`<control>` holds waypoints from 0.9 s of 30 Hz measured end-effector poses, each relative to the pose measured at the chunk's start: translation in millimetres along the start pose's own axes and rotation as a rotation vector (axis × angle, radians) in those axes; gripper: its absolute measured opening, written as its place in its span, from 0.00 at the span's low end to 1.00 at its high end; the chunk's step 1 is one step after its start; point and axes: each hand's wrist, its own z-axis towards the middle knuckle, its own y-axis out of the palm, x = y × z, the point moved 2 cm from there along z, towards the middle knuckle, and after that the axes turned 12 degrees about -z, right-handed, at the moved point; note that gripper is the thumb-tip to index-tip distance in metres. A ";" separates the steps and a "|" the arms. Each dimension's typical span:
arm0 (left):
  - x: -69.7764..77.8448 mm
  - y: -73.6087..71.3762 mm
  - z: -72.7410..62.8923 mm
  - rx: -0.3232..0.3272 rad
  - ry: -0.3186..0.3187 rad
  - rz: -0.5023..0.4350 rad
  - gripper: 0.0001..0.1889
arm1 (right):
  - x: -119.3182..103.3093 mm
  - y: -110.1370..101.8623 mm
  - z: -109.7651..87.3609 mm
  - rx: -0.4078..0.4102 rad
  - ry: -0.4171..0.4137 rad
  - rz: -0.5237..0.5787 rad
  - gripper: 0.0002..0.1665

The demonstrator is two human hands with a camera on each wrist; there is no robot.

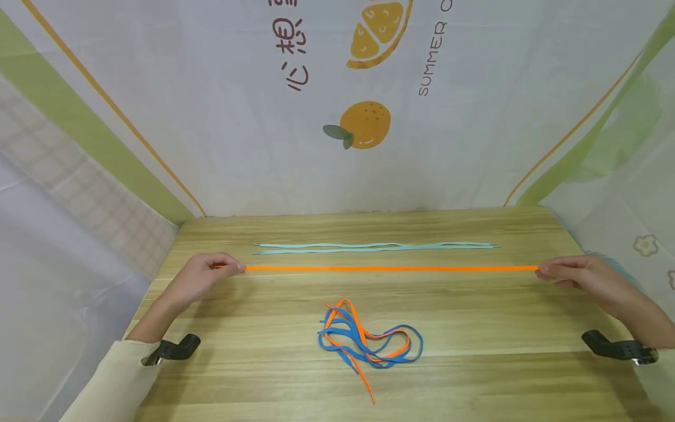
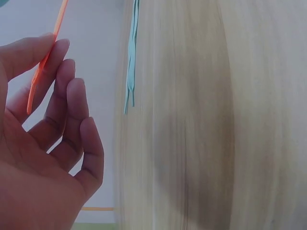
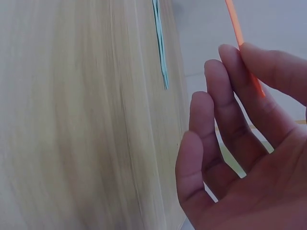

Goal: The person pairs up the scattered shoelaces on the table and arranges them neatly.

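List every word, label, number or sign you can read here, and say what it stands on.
"心想": white cloth; the next character is cut off by the picture's top edge, unreadable.
"SUMMER O": same cloth, running up to that edge.
Laces and table: none readable.

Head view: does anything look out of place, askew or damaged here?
No damage stands out. The untidy spot is the pile of blue and orange laces, looped loosely on the table; it looks odd against the nearly straight teal laces and the orange lace stretched between left hand and right hand.
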 end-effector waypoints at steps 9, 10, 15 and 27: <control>-2.2 -0.8 1.6 0.031 -0.029 0.044 0.17 | 0.5 -1.3 3.4 0.024 0.096 -0.038 0.13; -2.6 -0.6 2.1 0.032 -0.028 0.059 0.17 | 0.0 -0.8 3.8 0.035 0.100 -0.043 0.13; -3.2 1.5 6.8 0.045 -0.023 0.120 0.15 | -2.7 3.1 6.9 0.103 0.097 -0.056 0.12; -5.0 5.5 13.6 0.028 -0.033 0.169 0.15 | -2.2 12.2 20.0 0.182 0.193 -0.147 0.16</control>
